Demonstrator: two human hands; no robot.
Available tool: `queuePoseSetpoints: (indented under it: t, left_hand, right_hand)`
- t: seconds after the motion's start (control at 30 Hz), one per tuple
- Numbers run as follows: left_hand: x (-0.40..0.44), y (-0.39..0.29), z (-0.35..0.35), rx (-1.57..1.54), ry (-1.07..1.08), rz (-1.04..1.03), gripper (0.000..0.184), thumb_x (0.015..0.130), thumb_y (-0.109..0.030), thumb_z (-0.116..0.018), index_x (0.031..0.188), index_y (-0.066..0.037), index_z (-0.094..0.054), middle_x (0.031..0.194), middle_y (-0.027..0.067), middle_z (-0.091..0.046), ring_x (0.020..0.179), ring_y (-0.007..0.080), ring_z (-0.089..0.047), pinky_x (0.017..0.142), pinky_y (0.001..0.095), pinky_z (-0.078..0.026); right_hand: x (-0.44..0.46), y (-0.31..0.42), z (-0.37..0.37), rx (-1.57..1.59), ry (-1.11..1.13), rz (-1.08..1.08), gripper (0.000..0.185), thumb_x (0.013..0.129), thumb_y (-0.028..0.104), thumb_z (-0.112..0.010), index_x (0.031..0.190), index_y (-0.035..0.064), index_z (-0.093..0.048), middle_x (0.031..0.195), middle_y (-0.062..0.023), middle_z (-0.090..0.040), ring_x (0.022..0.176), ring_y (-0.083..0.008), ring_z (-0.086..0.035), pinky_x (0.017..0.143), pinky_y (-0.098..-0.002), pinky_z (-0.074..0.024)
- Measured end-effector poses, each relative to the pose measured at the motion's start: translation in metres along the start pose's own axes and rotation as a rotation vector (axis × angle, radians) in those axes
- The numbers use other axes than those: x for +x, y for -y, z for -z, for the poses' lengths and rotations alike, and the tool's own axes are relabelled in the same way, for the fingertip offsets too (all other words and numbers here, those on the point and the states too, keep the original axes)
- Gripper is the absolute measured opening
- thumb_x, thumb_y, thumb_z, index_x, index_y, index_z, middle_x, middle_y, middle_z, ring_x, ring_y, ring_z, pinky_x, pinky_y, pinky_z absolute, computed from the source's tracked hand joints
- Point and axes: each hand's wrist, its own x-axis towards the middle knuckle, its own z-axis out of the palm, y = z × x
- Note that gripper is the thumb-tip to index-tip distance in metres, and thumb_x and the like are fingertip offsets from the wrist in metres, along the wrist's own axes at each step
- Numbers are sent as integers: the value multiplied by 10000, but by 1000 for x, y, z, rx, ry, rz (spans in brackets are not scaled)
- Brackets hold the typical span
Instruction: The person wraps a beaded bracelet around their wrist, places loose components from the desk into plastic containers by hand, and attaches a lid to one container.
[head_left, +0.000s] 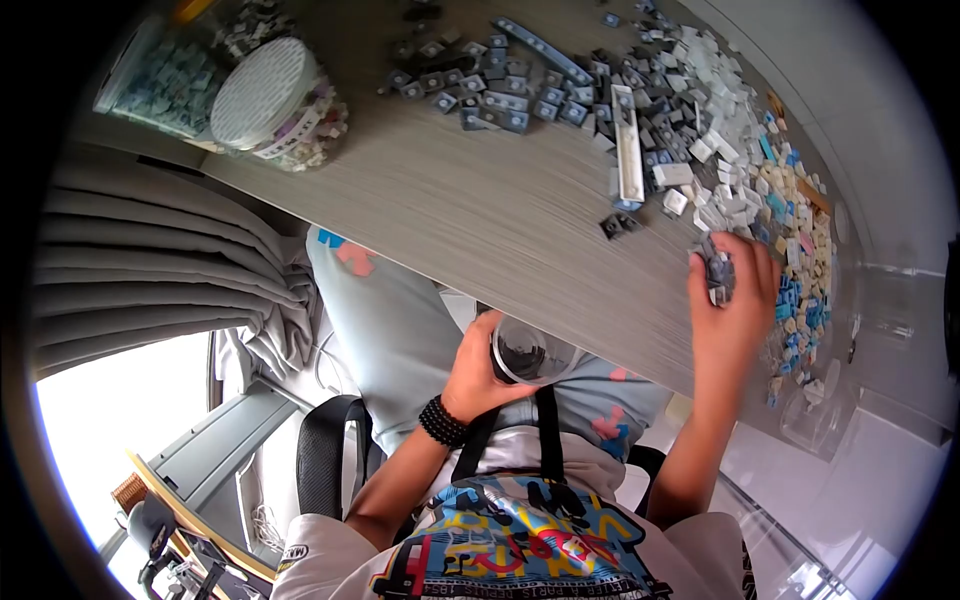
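My left hand [478, 372] is wrapped round a clear round container [535, 350] with dark pieces at its bottom, held over my lap beside the table edge. On the table at the right, my right hand [738, 282] has its fingers curled round a cluster of grey bricks [715, 270]. Just beyond it lie white bricks [735, 150] and dark grey bricks [505, 85]. A long white piece [627, 145] rests among the grey ones. Near my right hand, cream and blue bricks [800, 230] spread along the table's right side.
A lidded tub [265, 95] and a clear box of pale pieces [160, 85] stand at the table's [450, 200] far left. A small clear container [815, 415] lies at the right edge. Grey curtains [170, 250] hang at the left.
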Motion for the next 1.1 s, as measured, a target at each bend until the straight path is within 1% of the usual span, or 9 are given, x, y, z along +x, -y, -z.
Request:
queuePoseSetpoints:
  t: [0.13, 0.17, 0.37, 0.47, 0.57, 0.77, 0.87, 0.93, 1.1]
  left_hand:
    - [-1, 1, 1, -109, -10, 36, 1081, 607, -319, -980, 1437, 34, -383, 1311, 209, -567, 1211, 361, -582, 1038, 425, -463]
    - [-1, 1, 0, -154, -6, 53, 1015, 607, -323, -963, 1401, 26, -435, 1322, 223, -549, 1223, 395, -542, 1062, 441, -432]
    - [0, -2, 7, -144, -22, 29, 1013, 600, -346, -962, 1391, 25, -450, 1329, 221, -553, 1208, 405, -549, 1059, 447, -437]
    - [-1, -2, 14, -101, -21, 10, 1049, 569, -323, -1007, 1379, 28, -442, 1267, 184, -595, 1165, 314, -624, 1005, 405, -489]
    - [-5, 3, 18, -90, 2, -13, 1113, 540, -359, -1013, 1390, 64, -432, 1228, 193, -604, 1126, 325, -629, 975, 410, -499]
    - [-4, -1, 11, -64, 44, -6, 1044, 575, -300, -991, 1395, 38, -440, 1221, 221, -603, 1088, 377, -626, 941, 426, -508]
    - [-4, -3, 6, -52, 72, 4, 1043, 585, -294, -991, 1381, 64, -419, 1205, 229, -604, 1079, 371, -627, 929, 430, -509]
    - [-5, -2, 1, -48, 65, 11, 1037, 587, -290, -991, 1372, 71, -418, 1201, 233, -604, 1080, 371, -626, 931, 434, -508]
    - [-4, -3, -2, 1, 75, 29, 1060, 584, -290, -992, 1382, 83, -404, 1202, 240, -604, 1090, 379, -621, 939, 433, -504]
  right_hand:
    - [9, 29, -4, 193, 57, 28, 349, 842, 78, -767, 1168, 39, -647, 1108, -110, -638, 1073, -330, -600, 903, -421, -494]
    - [12, 33, -7, 184, 42, 99, 336, 865, 53, -750, 1187, 54, -651, 1081, -87, -656, 979, -246, -628, 810, -353, -508]
    - [15, 52, -17, 245, 101, 68, 296, 853, 35, -746, 1135, 40, -658, 1047, -102, -657, 927, -266, -636, 828, -381, -506]
    - [1, 36, -16, 372, -214, -196, 189, 897, -15, -691, 1081, 26, -686, 850, -34, -688, 730, -100, -602, 696, -233, -465]
    - [-10, 8, -6, 503, -403, -346, 182, 906, -39, -662, 1081, 10, -681, 884, -26, -702, 734, -97, -608, 685, -229, -472]
    - [-28, -5, 12, 292, -211, -418, 246, 869, -1, -711, 1103, 68, -671, 973, -46, -705, 752, -130, -633, 621, -254, -499]
    - [-29, 3, -2, 269, -210, -210, 254, 867, 6, -709, 1110, 59, -662, 1069, -85, -666, 813, -200, -648, 647, -310, -533]
    - [-27, 10, -11, 193, -184, -127, 293, 859, 12, -711, 1142, 24, -637, 1163, -134, -604, 947, -279, -630, 750, -375, -554]
    - [-23, 32, -18, 232, -50, -102, 328, 848, -4, -697, 1158, -41, -597, 1188, -175, -553, 1055, -330, -575, 905, -419, -520]
